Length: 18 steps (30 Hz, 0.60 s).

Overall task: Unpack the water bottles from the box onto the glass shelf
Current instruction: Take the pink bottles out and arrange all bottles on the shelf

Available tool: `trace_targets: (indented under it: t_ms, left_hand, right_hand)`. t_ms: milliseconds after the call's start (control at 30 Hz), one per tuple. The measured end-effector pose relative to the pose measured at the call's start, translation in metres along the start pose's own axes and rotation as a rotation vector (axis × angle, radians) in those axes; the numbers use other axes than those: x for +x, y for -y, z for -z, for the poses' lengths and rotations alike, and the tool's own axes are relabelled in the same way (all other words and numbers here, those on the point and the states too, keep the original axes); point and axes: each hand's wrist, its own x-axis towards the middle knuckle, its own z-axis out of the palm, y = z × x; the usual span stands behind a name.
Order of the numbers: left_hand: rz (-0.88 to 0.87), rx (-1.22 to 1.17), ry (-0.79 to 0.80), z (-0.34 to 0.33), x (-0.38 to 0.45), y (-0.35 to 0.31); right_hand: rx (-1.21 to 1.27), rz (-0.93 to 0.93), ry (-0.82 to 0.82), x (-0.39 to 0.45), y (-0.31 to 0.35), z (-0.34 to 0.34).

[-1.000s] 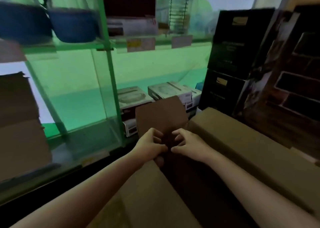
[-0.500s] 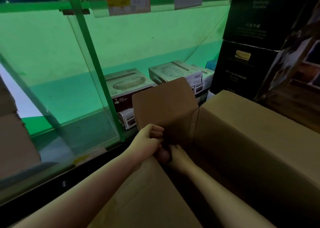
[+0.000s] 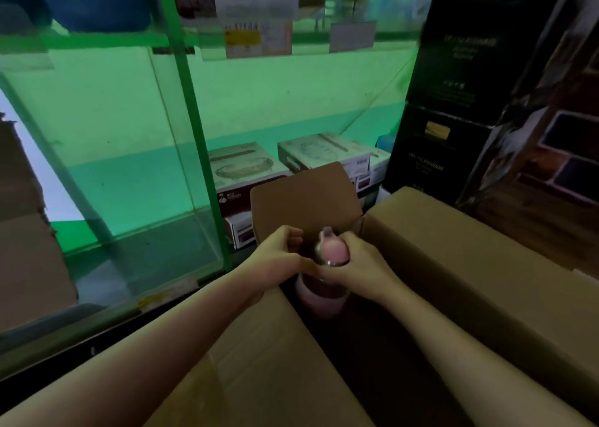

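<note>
Risen from the brown cardboard box (image 3: 421, 264) — a pink plastic water bottle (image 3: 327, 264), right hand (image 3: 353, 264) grasping its neck, left hand (image 3: 278, 258) steadying the grip, bound for the glass shelf (image 3: 146, 251).

Water bottle (image 3: 322, 292), pink: 1, upright in the open mouth of the box.
Cardboard box (image 3: 453, 274), brown, flaps open: 1.
Hands: 2, left hand (image 3: 275, 259) and right hand (image 3: 355, 264), both at the bottle's top.
White retail cartons behind the box's far flap: at least 3, namely one with an oval dish print (image 3: 241, 170), one further right (image 3: 324, 151), one small below (image 3: 240, 232).
Black cartons (image 3: 453, 70) at right: 2, stacked.
Shelf price labels (image 3: 257, 39): 2 readable as such.
</note>
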Motion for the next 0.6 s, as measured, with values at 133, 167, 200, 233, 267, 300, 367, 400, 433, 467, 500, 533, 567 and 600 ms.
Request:
trace_targets:
  t_ms: [133, 167, 200, 233, 267, 300, 367, 400, 433, 467, 500, 533, 567, 600]
  left_hand:
    - [-0.116, 0.131, 0.032, 0.0, -0.014, -0.026]
    - [-0.159, 0.15, 0.034, 0.002, -0.022, -0.036]
    - [-0.201, 0.137, 0.047, 0.006, -0.027, -0.043]
    - [-0.24, 0.105, 0.054, 0.011, -0.033, -0.05]
    - [-0.279, 0.063, 0.047, 0.017, -0.038, -0.057]
    - [-0.32, 0.025, 0.032, 0.025, -0.047, -0.066]
    - [-0.384, -0.014, -0.027, 0.044, -0.071, -0.083]
    - [-0.411, -0.028, -0.063, 0.055, -0.083, -0.09]
    - [-0.435, -0.05, -0.086, 0.07, -0.098, -0.096]
    - [-0.455, -0.072, -0.095, 0.083, -0.11, -0.101]
    - [-0.479, -0.092, -0.106, 0.095, -0.123, -0.106]
    - [-0.5, -0.11, -0.143, 0.111, -0.137, -0.11]
    - [-0.517, -0.129, -0.182, 0.128, -0.154, -0.113]
    - [-0.53, -0.148, -0.222, 0.147, -0.17, -0.115]
  right_hand:
    - [0.046, 0.158, -0.112, -0.022, 0.044, 0.048]
    - [0.043, 0.206, -0.13, -0.028, 0.057, 0.057]
    - [0.03, 0.248, -0.146, -0.034, 0.07, 0.065]
    - [0.017, 0.283, -0.16, -0.041, 0.085, 0.073]
    - [0.014, 0.315, -0.169, -0.046, 0.099, 0.079]
    - [0.025, 0.345, -0.177, -0.05, 0.114, 0.084]
    - [0.072, 0.398, -0.188, -0.06, 0.145, 0.094]
    - [0.101, 0.428, -0.186, -0.065, 0.161, 0.096]
    - [0.131, 0.468, -0.175, -0.069, 0.181, 0.098]
    - [0.167, 0.513, -0.164, -0.073, 0.198, 0.098]
    - [0.201, 0.563, -0.15, -0.076, 0.214, 0.097]
    - [0.226, 0.617, -0.127, -0.08, 0.233, 0.094]
    - [0.24, 0.66, -0.097, -0.084, 0.253, 0.09]
    - [0.242, 0.704, -0.06, -0.088, 0.273, 0.085]
